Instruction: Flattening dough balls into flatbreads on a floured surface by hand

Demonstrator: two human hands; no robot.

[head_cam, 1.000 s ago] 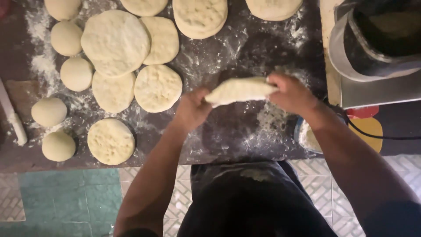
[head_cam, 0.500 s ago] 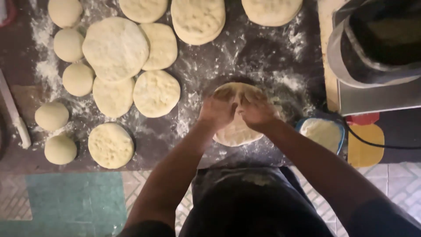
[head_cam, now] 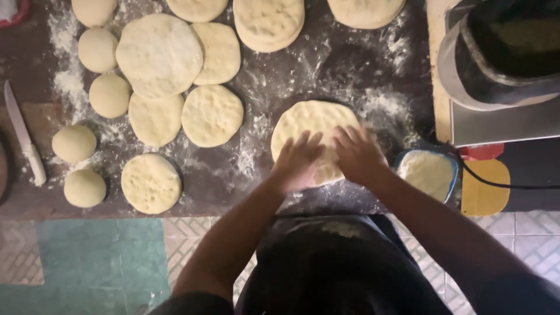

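A round flattened piece of dough (head_cam: 312, 125) lies on the dark floured worktop (head_cam: 274, 76). My left hand (head_cam: 297, 160) presses flat on its near left part, fingers spread. Beside it, my right hand (head_cam: 357, 154) presses on the near right part, fingers also spread. Neither hand grips anything. Several other flattened dough rounds (head_cam: 158, 55) lie to the left and along the far edge. Several dough balls (head_cam: 74, 143) sit at the far left.
A blue tub of flour (head_cam: 429, 173) stands just right of my right hand. A white-handled knife (head_cam: 24, 140) lies at the left edge. A large dark pot on a metal stand (head_cam: 501, 64) fills the top right. Tiled floor lies below.
A second ago both hands held the dough up in the air. It came down onto the worktop, and both hands now press it flat with open fingers.
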